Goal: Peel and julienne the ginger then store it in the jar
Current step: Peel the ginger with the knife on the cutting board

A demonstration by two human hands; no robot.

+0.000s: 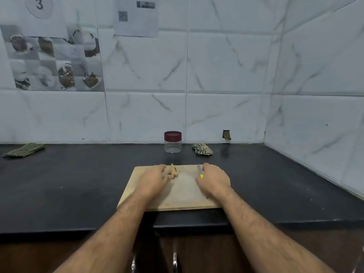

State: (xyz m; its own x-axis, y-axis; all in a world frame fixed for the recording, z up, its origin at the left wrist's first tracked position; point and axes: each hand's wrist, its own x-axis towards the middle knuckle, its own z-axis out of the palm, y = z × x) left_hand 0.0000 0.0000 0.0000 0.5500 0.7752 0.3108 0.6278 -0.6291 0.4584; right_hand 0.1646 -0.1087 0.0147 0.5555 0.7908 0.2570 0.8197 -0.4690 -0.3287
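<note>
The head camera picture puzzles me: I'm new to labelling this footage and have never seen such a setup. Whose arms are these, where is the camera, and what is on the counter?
There is no machine here. A person wears a wide-angle camera on the head, so you look forward and down along their own two bare arms.

On the dark counter lies a wooden cutting board. The left hand rests on the board beside a piece of unpeeled ginger, its fingertips at the ginger. The right hand lies next to a small knife with a yellow handle end. Neither hand clearly grips anything yet.

Behind the board, near the tiled wall, stands a clear jar with its dark red lid on; it looks empty. A crumpled cloth lies to its right, a folded cloth far left.
</note>
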